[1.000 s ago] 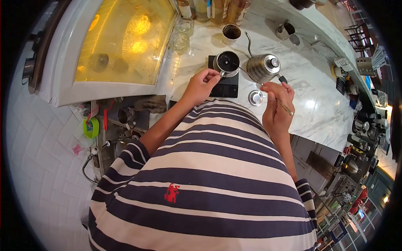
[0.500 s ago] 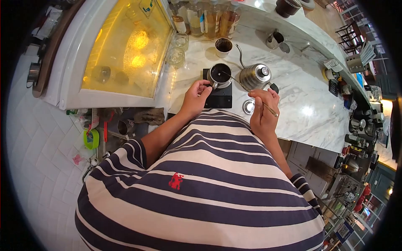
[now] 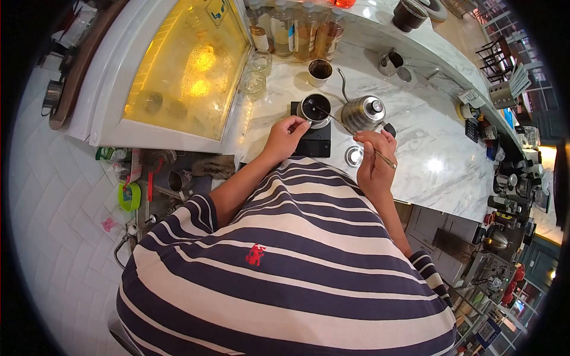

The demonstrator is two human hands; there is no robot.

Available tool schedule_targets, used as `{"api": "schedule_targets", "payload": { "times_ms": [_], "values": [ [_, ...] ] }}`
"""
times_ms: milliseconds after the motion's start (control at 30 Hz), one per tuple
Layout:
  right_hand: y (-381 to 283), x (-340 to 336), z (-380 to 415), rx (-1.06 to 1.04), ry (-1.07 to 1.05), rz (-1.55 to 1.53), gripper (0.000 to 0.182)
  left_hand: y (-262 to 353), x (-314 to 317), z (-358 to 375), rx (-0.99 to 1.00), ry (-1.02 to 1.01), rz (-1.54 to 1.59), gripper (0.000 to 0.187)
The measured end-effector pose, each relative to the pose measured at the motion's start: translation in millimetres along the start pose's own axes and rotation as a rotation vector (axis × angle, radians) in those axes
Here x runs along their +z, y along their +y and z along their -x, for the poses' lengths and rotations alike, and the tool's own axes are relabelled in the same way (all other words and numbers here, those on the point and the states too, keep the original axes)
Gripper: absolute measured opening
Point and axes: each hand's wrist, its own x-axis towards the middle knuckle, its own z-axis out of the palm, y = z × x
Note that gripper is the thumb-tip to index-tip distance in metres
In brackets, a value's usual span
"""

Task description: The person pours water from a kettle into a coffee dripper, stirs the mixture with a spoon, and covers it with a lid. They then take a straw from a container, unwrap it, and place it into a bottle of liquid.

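A white-rimmed cup (image 3: 322,124) of dark liquid sits over a black scale (image 3: 313,148). My left hand (image 3: 285,139) is closed at the cup's near side, thumb and fingers pinching its handle. In my right hand (image 3: 376,159) is a long thin spoon (image 3: 336,121), its golden end sticking out past the palm and its other end dipping into the liquid. Just right of the cup stands a steel gooseneck kettle (image 3: 358,114), its black handle partly behind my right fingers. A small round metal piece (image 3: 354,156) lies between the scale and my right hand.
Beyond the cup is a white cup (image 3: 318,73) with a dark brown inside. Clear glasses (image 3: 254,83) and several bottles (image 3: 295,31) line the left back beside a yellow-lit glass-door cabinet (image 3: 184,77). A tipped dark-mouthed cup (image 3: 390,63) is farther right on the marble counter (image 3: 439,127).
My left thumb and fingers have come together on the cup handle. The spoon is still in the cup, and my right hand has barely moved. The whole view has shifted slightly.
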Motion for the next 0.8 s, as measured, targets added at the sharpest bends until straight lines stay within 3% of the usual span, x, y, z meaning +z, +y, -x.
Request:
{"api": "schedule_targets", "payload": {
  "times_ms": [233, 800],
  "values": [
    [5, -1, 5, 0.031, 0.066, 0.009, 0.01, 7, 0, -1, 0.038, -0.047, -0.054, 0.028],
    [1, 4, -4, 0.009, -0.004, 0.031, 0.009, 3, 2, -6, 0.021, -0.055, -0.062, 0.035]
  ]
}}
